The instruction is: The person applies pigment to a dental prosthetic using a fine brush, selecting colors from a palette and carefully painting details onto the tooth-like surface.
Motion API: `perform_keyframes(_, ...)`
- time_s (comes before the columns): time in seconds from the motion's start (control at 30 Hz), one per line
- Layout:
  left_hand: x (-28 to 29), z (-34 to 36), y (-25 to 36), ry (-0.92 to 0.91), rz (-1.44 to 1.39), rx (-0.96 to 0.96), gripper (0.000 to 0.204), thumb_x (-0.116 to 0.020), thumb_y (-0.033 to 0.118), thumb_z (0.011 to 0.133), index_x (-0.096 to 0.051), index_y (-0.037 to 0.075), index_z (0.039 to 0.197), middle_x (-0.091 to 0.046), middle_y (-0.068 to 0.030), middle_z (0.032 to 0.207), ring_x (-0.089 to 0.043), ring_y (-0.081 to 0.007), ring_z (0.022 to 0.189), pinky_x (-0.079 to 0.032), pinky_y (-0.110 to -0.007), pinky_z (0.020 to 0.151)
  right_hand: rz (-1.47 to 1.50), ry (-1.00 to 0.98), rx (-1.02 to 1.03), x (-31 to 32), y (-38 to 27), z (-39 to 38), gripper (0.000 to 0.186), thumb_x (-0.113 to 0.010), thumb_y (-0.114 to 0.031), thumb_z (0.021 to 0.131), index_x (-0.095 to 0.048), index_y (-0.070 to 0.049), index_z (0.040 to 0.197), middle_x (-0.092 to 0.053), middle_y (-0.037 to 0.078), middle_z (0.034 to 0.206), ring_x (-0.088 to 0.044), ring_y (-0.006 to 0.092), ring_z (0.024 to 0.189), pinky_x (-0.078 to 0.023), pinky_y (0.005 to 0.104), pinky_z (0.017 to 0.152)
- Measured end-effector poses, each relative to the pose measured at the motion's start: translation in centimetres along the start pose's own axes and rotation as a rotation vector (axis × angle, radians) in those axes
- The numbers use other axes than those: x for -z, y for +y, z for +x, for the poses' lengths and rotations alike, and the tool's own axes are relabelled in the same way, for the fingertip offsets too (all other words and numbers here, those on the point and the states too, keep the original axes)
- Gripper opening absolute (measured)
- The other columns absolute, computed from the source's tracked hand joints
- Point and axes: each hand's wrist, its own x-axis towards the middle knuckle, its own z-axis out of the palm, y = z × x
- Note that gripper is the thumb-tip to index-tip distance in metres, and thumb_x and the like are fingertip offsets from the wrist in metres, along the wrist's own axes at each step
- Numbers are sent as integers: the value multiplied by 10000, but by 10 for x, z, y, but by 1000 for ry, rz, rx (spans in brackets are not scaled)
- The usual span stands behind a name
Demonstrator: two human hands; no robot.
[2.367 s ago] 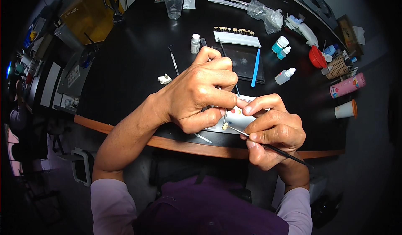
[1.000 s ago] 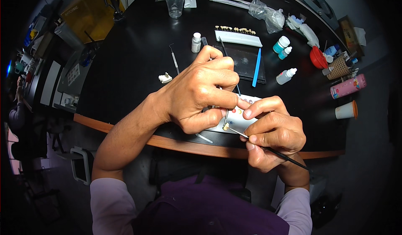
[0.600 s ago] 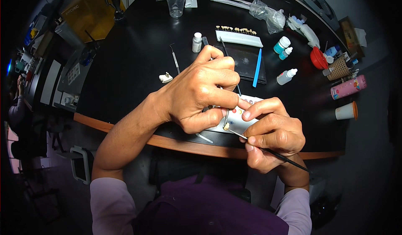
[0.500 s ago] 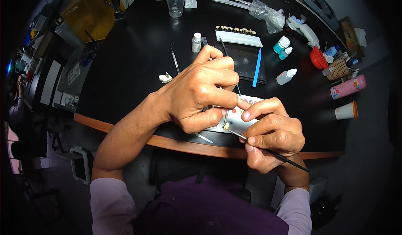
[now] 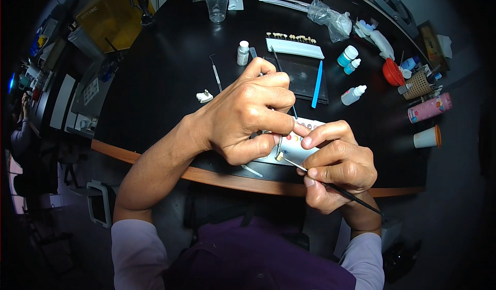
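Brush (image 5: 356,198) shifts slightly since last frame; our right hand (image 5: 341,163) pinches it, left hand (image 5: 250,106) grips a metal holder (image 5: 279,144), tooth (image 5: 279,156) at its tip over the white plate (image 5: 295,154). Brushwork seems underway; remainder unclear.

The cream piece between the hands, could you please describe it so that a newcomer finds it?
At the front of the black table, find the left hand. The cream piece is at the end of its thin metal tool. Unlike the row of similar pieces farther back, it sits beside the tip of the black-handled brush in the right hand.
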Motion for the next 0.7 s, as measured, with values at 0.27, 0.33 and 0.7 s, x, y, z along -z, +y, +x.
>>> perform_keyframes(0.27,-7,-2,-1,57,-6,-11,268,-601,273,635,-717,74,771,-502,-35,710,-475,-218,721,-324,-421,825,4,0,-3,-1,-1,0,161,-731,74,701,-673,-18,820,-692,91,732,-727,329,971,-620,510,913)
perform_keyframes(0.33,-9,-1,-2,98,-19,-19,238,-576,289,657,-653,65,682,-468,-39,692,-450,-218,692,-306,-435,812,3,-3,-2,0,-1,-1,165,-734,72,696,-674,-21,818,-695,90,736,-729,328,972,-616,504,906)
perform_keyframes(0.7,-10,-2,-2,79,-21,-13,230,-578,293,671,-636,70,679,-469,-35,691,-459,-216,690,-310,-440,814,-7,16,-13,-2,-2,-1,184,-723,86,681,-668,-23,818,-696,93,748,-733,332,974,-612,502,905)
